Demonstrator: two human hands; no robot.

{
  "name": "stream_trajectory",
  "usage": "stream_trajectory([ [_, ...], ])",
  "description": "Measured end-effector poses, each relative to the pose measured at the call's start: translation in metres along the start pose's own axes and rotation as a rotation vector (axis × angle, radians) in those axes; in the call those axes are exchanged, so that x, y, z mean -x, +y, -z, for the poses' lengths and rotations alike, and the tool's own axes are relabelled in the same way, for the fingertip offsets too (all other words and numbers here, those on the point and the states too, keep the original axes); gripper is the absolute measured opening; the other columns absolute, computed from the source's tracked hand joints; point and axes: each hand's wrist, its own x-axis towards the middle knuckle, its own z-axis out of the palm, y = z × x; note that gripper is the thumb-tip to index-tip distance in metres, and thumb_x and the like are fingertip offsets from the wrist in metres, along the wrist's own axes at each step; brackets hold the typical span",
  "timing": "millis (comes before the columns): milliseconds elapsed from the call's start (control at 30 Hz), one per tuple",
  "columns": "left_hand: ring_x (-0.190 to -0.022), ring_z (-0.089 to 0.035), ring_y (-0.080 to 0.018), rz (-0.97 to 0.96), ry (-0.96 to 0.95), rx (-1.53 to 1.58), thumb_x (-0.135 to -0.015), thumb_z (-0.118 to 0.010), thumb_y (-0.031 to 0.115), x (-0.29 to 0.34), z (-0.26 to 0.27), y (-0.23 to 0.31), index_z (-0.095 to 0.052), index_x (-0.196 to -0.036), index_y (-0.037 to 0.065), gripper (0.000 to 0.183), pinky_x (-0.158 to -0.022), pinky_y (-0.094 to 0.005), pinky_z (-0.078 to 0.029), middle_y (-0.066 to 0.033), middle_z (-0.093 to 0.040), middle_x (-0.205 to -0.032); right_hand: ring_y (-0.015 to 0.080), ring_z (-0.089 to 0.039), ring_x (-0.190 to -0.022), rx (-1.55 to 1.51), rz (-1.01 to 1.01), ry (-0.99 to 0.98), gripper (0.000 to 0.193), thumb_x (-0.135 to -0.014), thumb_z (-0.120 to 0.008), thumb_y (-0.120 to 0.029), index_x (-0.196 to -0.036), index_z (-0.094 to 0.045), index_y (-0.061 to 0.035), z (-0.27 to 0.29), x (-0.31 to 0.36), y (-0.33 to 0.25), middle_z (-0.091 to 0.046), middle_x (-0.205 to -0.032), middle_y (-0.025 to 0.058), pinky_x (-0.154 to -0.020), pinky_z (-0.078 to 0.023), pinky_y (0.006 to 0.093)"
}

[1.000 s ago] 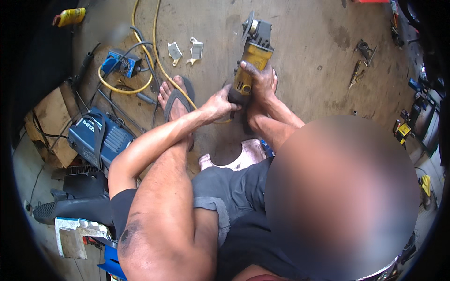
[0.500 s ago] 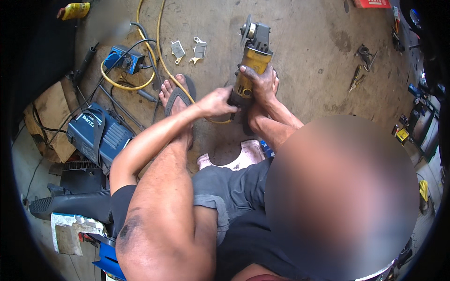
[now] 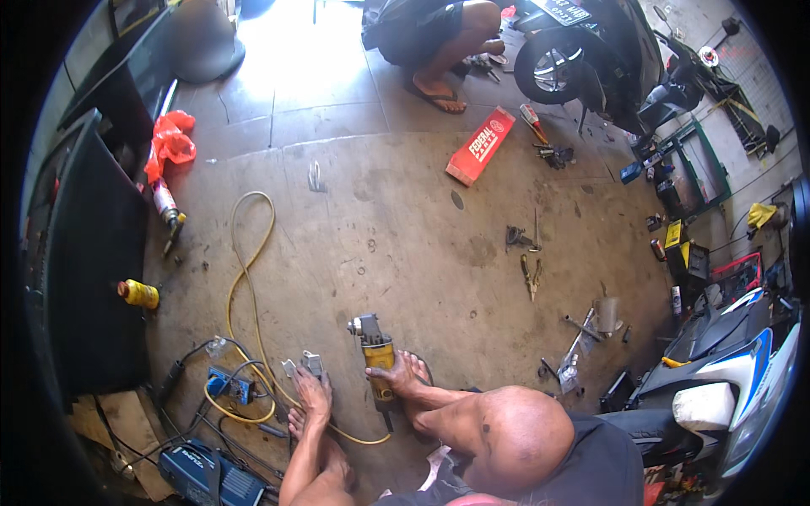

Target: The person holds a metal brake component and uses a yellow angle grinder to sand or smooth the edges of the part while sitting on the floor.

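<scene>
My right hand [image 3: 395, 377] is wrapped round the yellow body of an angle grinder [image 3: 381, 358], whose grey head points away from me. Its yellow cord runs off from the rear end near my feet. Left of the grinder, my left hand [image 3: 315, 396] reaches down to the floor with its fingers stretched out. At its fingertips lie two brake pads, one with a grey face [image 3: 312, 362] and a paler one [image 3: 288, 368]. Whether the fingers touch them I cannot tell.
A blue box with wires [image 3: 229, 386] and a blue machine [image 3: 211, 476] stand at left, near a yellow bottle [image 3: 139, 294]. Pliers [image 3: 531, 277] and a red box [image 3: 481, 145] lie farther off. Another person [image 3: 434, 42] squats beside a motorbike [image 3: 582, 59].
The view has tilted up, showing more floor, the other person and the motorbike. My left hand has left the grinder's rear end and moved to the brake pads; my right still holds the grinder.
</scene>
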Motion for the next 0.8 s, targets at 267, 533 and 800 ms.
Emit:
stream_trajectory([
  [267,-0.110,-0.053,-0.0444,-0.046,0.075,-0.059,-0.074,-0.077,0.020,0.010,0.022,0.027,-0.052,-0.114,-0.005,0.053,-0.102,-0.0496,-0.040,-0.0291,-0.055,-0.112,0.0112,-0.037,-0.131,-0.286,0.005,0.057,0.051,-0.093,-0.046,0.006,-0.143,-0.049,-0.0021,-0.016,0.015,-0.007,-0.048,-0.139,0.0050,-0.108,-0.025,0.0211],
  [533,-0.085,-0.066,-0.0324,0.277,-0.296,0.708,-0.079,-0.077,0.009,0.000,0.030,-0.001,-0.056,-0.116,0.001,0.043,-0.076,-0.0422,-0.053,-0.0166,-0.067,-0.099,0.0199,-0.042,-0.126,-0.052,0.074,0.020,0.056,-0.083,-0.053,-0.020,-0.136,-0.053,-0.0026,-0.001,-0.005,0.005,-0.052,-0.131,0.0115,-0.106,-0.028,0.0307],
  [800,-0.091,-0.065,-0.0189,0.531,-0.478,1.531,-0.091,-0.065,0.009,-0.012,0.084,0.016,-0.053,-0.130,-0.002,0.042,-0.079,-0.0330,-0.053,-0.0079,-0.067,-0.105,0.0275,-0.047,-0.119,0.282,-0.021,0.236,0.071,-0.073,-0.061,-0.050,-0.128,-0.058,-0.0039,-0.011,-0.114,0.154,-0.056,-0.121,0.0158,-0.102,-0.031,0.0398],
])
